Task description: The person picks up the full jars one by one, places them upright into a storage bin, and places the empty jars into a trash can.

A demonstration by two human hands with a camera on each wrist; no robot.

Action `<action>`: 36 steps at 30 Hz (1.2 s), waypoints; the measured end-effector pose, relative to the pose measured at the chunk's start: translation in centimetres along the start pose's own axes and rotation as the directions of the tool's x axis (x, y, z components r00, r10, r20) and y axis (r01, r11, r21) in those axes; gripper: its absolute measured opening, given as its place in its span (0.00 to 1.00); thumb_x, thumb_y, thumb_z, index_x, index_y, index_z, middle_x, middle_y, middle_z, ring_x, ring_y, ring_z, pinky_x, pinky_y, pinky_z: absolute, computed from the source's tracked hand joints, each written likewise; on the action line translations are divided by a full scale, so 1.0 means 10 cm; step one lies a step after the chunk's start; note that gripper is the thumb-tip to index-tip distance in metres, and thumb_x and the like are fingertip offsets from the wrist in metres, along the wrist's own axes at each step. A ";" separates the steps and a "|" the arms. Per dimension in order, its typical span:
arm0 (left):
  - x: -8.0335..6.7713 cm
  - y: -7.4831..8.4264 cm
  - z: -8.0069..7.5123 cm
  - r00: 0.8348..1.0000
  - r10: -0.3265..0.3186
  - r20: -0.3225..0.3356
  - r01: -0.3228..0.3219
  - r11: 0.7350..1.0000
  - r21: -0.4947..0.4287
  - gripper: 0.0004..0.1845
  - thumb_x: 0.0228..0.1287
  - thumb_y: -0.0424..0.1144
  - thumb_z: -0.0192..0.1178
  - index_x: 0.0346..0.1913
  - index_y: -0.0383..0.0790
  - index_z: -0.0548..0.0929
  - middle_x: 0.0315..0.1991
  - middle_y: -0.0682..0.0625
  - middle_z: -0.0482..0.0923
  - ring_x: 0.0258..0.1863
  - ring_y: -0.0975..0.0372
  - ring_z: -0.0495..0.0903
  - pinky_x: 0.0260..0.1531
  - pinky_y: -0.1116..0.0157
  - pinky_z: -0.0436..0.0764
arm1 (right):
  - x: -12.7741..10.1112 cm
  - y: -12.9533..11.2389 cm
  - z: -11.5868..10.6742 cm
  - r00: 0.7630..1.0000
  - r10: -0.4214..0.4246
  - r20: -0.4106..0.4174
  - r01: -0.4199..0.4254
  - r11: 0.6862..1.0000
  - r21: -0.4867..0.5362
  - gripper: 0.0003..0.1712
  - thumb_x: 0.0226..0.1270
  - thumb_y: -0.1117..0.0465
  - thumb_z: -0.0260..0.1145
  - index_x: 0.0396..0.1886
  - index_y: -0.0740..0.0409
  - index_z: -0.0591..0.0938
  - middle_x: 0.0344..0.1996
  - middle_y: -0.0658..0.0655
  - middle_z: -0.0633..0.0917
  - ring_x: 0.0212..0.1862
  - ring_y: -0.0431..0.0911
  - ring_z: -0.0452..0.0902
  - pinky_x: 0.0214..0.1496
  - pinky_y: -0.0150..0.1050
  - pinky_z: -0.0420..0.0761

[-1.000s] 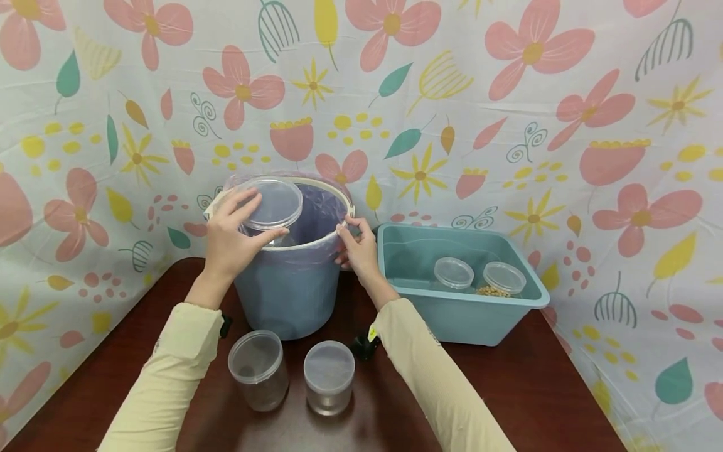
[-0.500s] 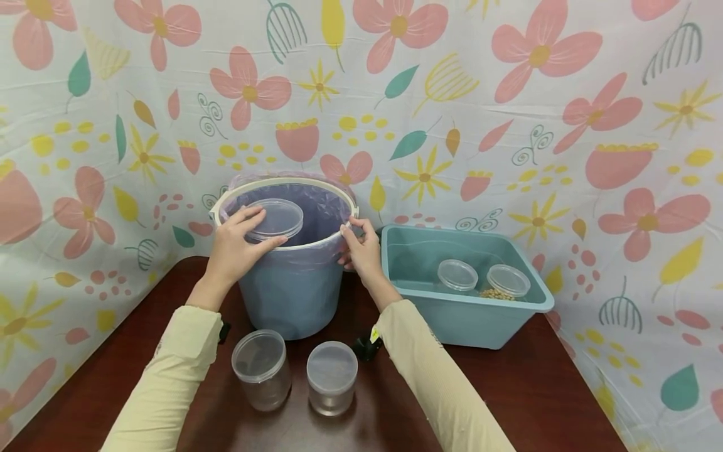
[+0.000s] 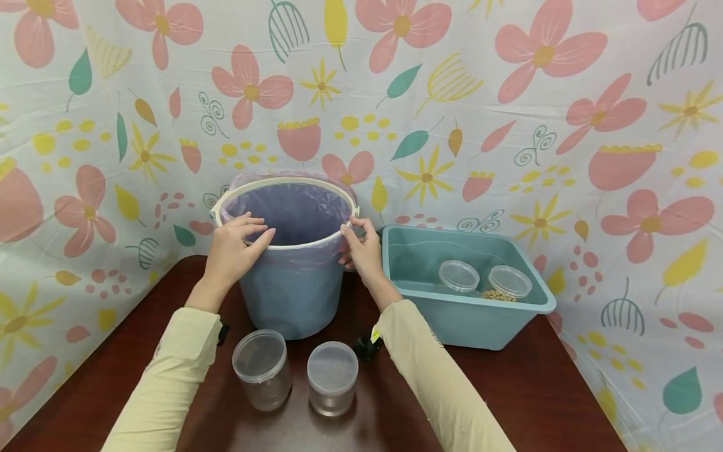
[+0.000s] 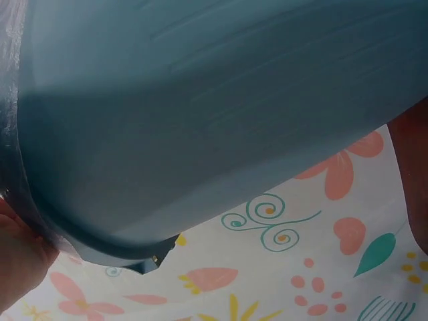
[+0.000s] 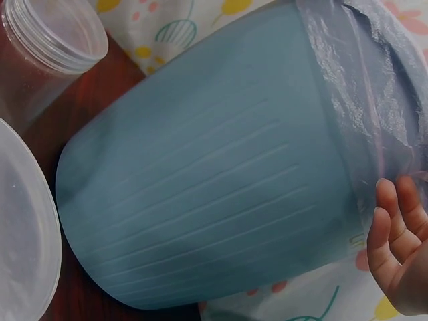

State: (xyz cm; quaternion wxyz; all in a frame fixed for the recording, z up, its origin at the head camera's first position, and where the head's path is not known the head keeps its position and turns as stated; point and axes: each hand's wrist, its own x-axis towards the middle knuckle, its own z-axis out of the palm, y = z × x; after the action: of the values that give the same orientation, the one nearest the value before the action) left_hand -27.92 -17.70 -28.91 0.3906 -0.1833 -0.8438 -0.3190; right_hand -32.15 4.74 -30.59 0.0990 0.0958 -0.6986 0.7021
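Loosely relaxed, the left hand (image 3: 234,248) overhangs the wide-mouthed bucket (image 3: 290,295) while the right hand (image 3: 361,251) pinches its white rim (image 3: 305,244).

floor of the bucket (image 3: 290,295) hidden, hands (image 4: 23,262) (image 5: 403,251) cropped in wrist views

A flower-printed cloth (image 3: 429,94) hangs behind a glossy brown table (image 3: 542,389) bearing a teal tub (image 3: 457,320)

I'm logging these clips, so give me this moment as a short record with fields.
Left hand: at the near left edge of the bucket, nothing held
Right hand: pinching the rim at the right
Liner: plastic, folded over the rim
Jars: left jar, right jar, before the bucket
Basin: right of the bucket, clear lids inside
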 end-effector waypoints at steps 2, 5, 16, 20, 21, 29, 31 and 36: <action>-0.01 -0.01 0.00 1.000 0.015 -0.019 -0.015 1.000 0.001 0.12 0.52 0.35 0.64 0.35 0.28 0.84 0.38 0.38 0.80 0.51 0.48 0.72 0.36 0.54 0.77 | 0.00 0.00 0.00 1.000 -0.003 -0.001 0.003 1.000 -0.004 0.18 0.64 0.61 0.57 0.53 0.59 0.71 0.15 0.63 0.77 0.10 0.46 0.71 0.14 0.41 0.71; -0.04 0.00 -0.02 0.998 0.041 -0.045 -0.042 0.999 -0.001 0.11 0.52 0.34 0.64 0.36 0.29 0.84 0.37 0.39 0.81 0.50 0.48 0.73 0.41 0.53 0.75 | 0.01 0.02 0.01 1.000 -0.005 0.005 0.005 1.000 0.004 0.19 0.64 0.59 0.58 0.54 0.58 0.71 0.14 0.62 0.78 0.10 0.46 0.71 0.14 0.42 0.71; -0.17 0.12 -0.12 0.976 0.170 -0.138 -0.177 0.984 -0.035 0.10 0.47 0.29 0.66 0.35 0.29 0.84 0.35 0.40 0.81 0.47 0.49 0.75 0.49 0.55 0.70 | 0.03 0.07 0.03 1.000 -0.024 -0.003 0.025 1.000 0.015 0.19 0.64 0.56 0.58 0.53 0.54 0.72 0.11 0.53 0.76 0.09 0.42 0.70 0.11 0.34 0.70; -0.23 0.17 -0.15 0.967 0.183 -0.176 -0.196 0.979 -0.059 0.08 0.46 0.28 0.65 0.33 0.29 0.84 0.34 0.40 0.81 0.43 0.49 0.76 0.49 0.58 0.70 | 0.03 0.08 0.03 1.000 -0.029 -0.007 0.029 0.999 0.018 0.18 0.63 0.56 0.58 0.53 0.54 0.72 0.11 0.53 0.77 0.09 0.42 0.70 0.11 0.34 0.70; -0.24 0.18 -0.16 0.965 0.188 -0.182 -0.202 0.977 -0.063 0.08 0.46 0.28 0.65 0.33 0.30 0.84 0.34 0.40 0.81 0.42 0.50 0.76 0.49 0.58 0.70 | 0.03 0.08 0.03 1.000 -0.029 -0.009 0.029 0.999 0.019 0.18 0.63 0.56 0.58 0.53 0.54 0.72 0.11 0.53 0.77 0.09 0.42 0.70 0.11 0.34 0.70; -0.36 0.23 -0.18 0.959 0.200 -0.199 -0.217 0.974 -0.070 0.07 0.46 0.29 0.65 0.31 0.30 0.84 0.32 0.41 0.81 0.39 0.50 0.77 0.46 0.59 0.71 | 0.05 0.12 0.01 0.999 -0.027 -0.020 0.028 0.999 0.025 0.18 0.63 0.56 0.58 0.52 0.53 0.73 0.10 0.52 0.77 0.08 0.42 0.70 0.11 0.35 0.70; -0.40 0.23 -0.18 0.961 0.197 -0.196 -0.215 0.974 -0.077 0.07 0.45 0.29 0.65 0.31 0.30 0.84 0.32 0.42 0.81 0.39 0.51 0.77 0.46 0.60 0.71 | 0.06 0.14 0.01 0.999 -0.030 -0.020 0.030 0.999 0.025 0.17 0.63 0.55 0.59 0.51 0.52 0.73 0.10 0.52 0.77 0.08 0.42 0.70 0.11 0.36 0.70; -0.52 0.24 -0.16 0.969 0.172 -0.176 -0.192 0.976 -0.103 0.07 0.44 0.28 0.65 0.31 0.30 0.84 0.32 0.43 0.81 0.38 0.52 0.77 0.45 0.64 0.72 | 0.06 0.14 0.01 0.999 -0.041 -0.022 0.042 0.999 0.022 0.18 0.62 0.55 0.58 0.52 0.52 0.73 0.10 0.52 0.77 0.08 0.42 0.70 0.10 0.36 0.70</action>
State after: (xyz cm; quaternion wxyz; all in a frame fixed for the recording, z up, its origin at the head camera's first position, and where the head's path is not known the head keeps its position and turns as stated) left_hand -22.43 -17.35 -31.24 0.4755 -0.2561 -0.7673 -0.3457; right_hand -33.14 4.67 -31.79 0.1201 0.1039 -0.6874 0.7087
